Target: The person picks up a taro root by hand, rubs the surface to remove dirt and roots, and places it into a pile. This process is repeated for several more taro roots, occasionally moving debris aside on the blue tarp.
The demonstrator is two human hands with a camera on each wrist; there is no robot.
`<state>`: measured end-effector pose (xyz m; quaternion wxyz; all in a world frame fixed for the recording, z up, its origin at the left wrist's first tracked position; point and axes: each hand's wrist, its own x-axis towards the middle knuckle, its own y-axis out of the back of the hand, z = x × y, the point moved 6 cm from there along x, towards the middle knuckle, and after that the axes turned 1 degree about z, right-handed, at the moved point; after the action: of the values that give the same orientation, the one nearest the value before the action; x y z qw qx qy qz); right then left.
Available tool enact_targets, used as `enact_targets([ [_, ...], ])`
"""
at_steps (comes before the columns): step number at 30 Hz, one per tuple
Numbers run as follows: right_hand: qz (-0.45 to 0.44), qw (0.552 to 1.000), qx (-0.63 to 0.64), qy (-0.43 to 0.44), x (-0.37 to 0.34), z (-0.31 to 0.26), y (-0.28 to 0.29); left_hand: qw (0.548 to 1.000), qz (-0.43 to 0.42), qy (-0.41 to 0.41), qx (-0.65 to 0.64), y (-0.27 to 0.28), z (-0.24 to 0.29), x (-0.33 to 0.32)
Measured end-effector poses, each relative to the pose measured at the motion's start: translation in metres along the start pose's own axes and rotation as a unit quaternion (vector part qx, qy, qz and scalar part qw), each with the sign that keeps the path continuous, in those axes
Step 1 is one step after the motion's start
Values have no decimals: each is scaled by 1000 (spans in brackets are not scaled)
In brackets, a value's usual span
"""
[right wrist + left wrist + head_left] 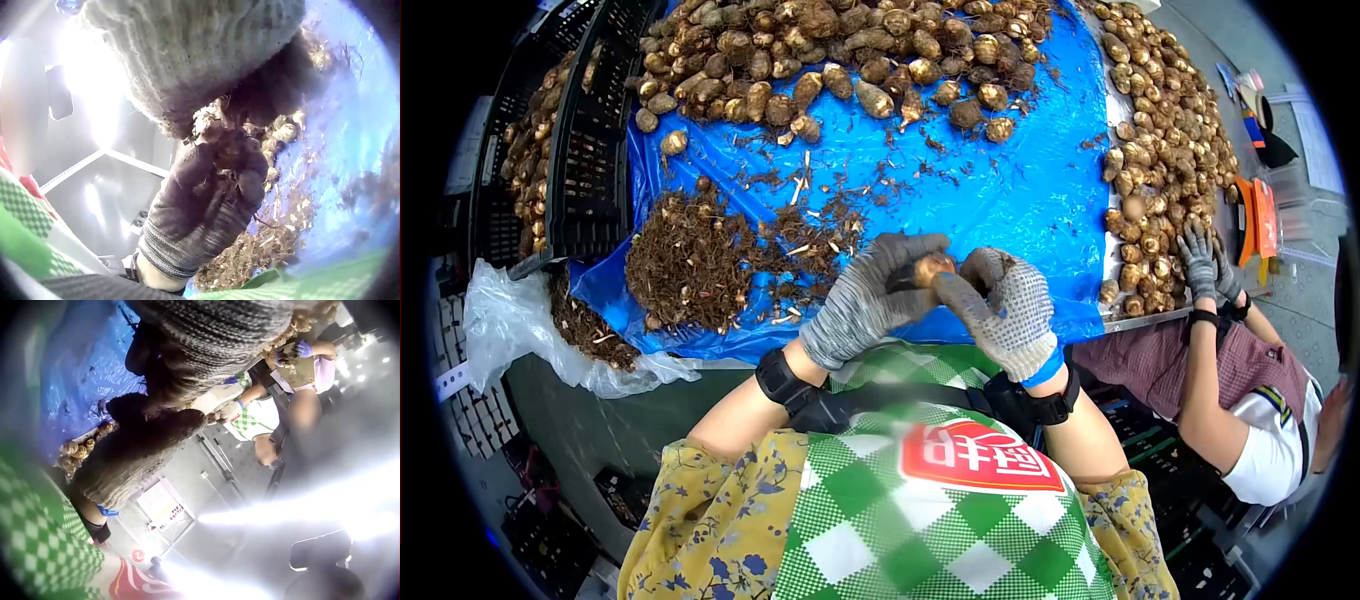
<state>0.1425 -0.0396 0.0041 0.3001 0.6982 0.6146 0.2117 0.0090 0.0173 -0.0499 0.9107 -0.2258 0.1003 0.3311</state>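
Note:
Over the front of the blue sheet (1040, 200), the gloved left hand (870, 300) grips a small brown root (933, 268) between thumb and fingers. From the other side the gloved right hand (1008, 310) reaches in, its curled fingers and thumb pinching the root's near end. The right wrist view shows the left hand (206, 200) with its dirty palm side up and the root (230, 147) at its fingertips, below the right hand (200, 56). In the left wrist view the gloves hide the root.
Roots (870, 40) lie heaped at the back of the sheet, and more roots (1165, 130) cover the right side. A pile of root fibres (690, 260) sits at left beside black crates (590, 150). Another person's gloved hand (1200, 262) rests by the right-hand roots.

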Motion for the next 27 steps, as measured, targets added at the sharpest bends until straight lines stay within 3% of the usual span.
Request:
enact_targets([
  [2, 10, 997, -55, 60, 4, -10, -1, 999, -21, 12, -44, -7, -4, -2],
  [3, 11, 994, -67, 81, 5, -13, -1, 991, -12, -68, 117, -3, 2, 2],
  [7, 4, 996, -35, 79, 2, -8, -2, 996, -37, 54, -58, -5, -2, -1],
  [9, 6, 1000, -12, 25, -2, 9, -4, 986, -33, 90, -138, -1, -2, -3],
  [11, 7, 997, 39, -72, -7, 35, -12, 994, -2, 17, -111, -1, 8, -1],
  [13, 80, 985, 143, -49, -4, 25, -11, 997, 32, -50, -47, 0, 9, -1],
  [15, 102, 976, 185, -49, -3, 21, -6, 998, 13, -57, 26, 2, 10, 1],
  [17, 69, 981, 168, -72, -2, 16, -3, 995, -1, -67, 71, 0, 12, 1],
  [20, -12, 994, -110, 14, 10, -13, 0, 984, -4, -110, 144, -3, 18, 0],
  [21, -23, 990, -132, 53, 10, -13, -5, 971, 0, -138, 197, -3, 23, 1],
  [22, -17, 992, -105, 64, 9, -14, -6, 954, 4, -165, 250, -4, 26, 1],
  [25, 4, 994, -56, 95, 7, -17, -8, 979, -7, -132, 156, -3, 14, 3],
  [27, 27, 991, -65, 113, 5, -18, -4, 991, -1, -61, 115, -4, 10, 0],
])
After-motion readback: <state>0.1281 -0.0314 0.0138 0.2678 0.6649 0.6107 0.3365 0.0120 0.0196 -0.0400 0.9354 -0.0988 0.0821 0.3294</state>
